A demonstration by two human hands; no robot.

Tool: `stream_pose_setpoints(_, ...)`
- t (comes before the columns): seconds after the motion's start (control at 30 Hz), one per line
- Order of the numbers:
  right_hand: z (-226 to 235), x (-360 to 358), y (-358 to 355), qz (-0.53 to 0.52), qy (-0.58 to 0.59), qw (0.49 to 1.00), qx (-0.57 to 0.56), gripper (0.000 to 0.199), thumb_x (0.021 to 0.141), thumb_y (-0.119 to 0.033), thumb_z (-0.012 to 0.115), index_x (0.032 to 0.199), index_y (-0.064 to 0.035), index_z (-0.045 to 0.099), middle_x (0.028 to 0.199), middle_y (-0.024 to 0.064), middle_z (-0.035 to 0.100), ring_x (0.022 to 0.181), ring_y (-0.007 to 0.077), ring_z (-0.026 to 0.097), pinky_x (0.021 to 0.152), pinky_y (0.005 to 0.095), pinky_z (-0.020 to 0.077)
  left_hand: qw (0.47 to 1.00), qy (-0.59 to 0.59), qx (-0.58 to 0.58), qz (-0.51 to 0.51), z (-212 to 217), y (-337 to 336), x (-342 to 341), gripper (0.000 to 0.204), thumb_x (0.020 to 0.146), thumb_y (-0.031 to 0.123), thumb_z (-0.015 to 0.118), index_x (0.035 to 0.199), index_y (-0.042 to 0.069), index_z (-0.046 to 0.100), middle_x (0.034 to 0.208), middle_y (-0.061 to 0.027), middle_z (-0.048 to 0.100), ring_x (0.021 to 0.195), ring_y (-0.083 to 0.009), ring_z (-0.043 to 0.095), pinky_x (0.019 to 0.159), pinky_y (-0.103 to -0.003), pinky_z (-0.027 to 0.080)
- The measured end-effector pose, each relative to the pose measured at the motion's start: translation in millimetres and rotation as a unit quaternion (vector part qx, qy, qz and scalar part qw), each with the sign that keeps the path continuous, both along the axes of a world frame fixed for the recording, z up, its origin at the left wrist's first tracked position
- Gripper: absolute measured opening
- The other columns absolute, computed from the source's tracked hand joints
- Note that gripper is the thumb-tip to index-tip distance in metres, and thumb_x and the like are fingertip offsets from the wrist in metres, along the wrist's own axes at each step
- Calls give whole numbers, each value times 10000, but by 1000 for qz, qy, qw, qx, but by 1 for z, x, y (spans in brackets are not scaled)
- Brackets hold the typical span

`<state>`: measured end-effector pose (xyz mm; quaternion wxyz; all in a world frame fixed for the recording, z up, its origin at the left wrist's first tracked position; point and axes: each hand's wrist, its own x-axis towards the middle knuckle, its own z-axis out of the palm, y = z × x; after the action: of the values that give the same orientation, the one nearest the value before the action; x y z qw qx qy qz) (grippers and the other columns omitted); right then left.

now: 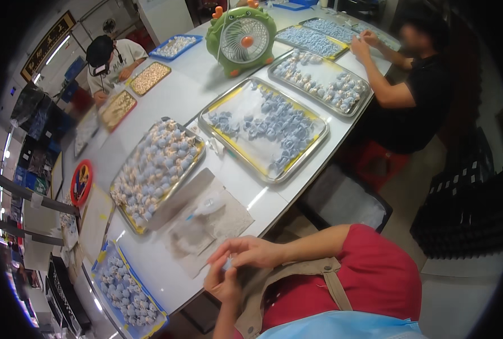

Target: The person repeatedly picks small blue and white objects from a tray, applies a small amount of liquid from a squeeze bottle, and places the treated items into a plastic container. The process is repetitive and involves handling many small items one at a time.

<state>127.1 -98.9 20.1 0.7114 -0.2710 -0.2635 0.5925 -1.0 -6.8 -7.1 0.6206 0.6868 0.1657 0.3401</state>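
Observation:
In front of my red-sleeved body, both hands come together near the table's front edge. A small light-blue piece is pinched between the fingers of my left hand and my right hand; its exact kind is too small to tell. Just beyond them lies a worn cardboard sheet with a small white squeeze bottle on its side, a blue tip at one end. A metal tray past the sheet is heaped with round blue-and-cream pieces. Another metal tray holds loose blue-grey curved pieces.
A blue tray of similar round pieces stands at the lower left, near a red round basket. A green animal-shaped fan stands at the back. One person works at the right, another at the far left. More trays line the table.

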Motion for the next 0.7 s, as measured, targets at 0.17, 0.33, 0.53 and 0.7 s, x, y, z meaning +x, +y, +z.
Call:
stream_pose_setpoints(0.17,-1,-5,1,-4,2,1000,10,374,858,-84,523,1223,-15,480,1230,76,506,1113,128,466,958,275,344,1000,-1,-12,-18,8,0,-3,369,862,256,623,1066,-48,577,1041,-132,605,949,-197,574,865,-301,437)
stream_pose_setpoints(0.33,0,-5,4,-11,-57,998,35,368,877,-121,520,1236,-54,474,1248,42,484,1104,108,440,931,273,344,996,-53,-71,-7,19,-3,-1,348,876,227,603,1080,-53,572,1051,-130,600,946,-197,577,868,-298,438)
stream_pose_setpoints(0.53,5,-1,1,0,-184,982,45,364,898,-165,529,1240,-56,468,1222,39,489,1117,113,431,935,278,338,1000,7,-21,-8,22,-3,-4,282,879,158,587,1062,-57,587,1029,-111,599,899,-165,572,821,-279,450)
stream_pose_setpoints(0.7,5,-3,0,-14,-159,984,75,361,893,-183,561,1210,-40,462,1156,49,515,1074,114,467,945,268,373,999,4,-32,2,27,-5,-6,248,869,120,597,1042,-57,599,1010,-103,599,882,-150,563,790,-265,447)
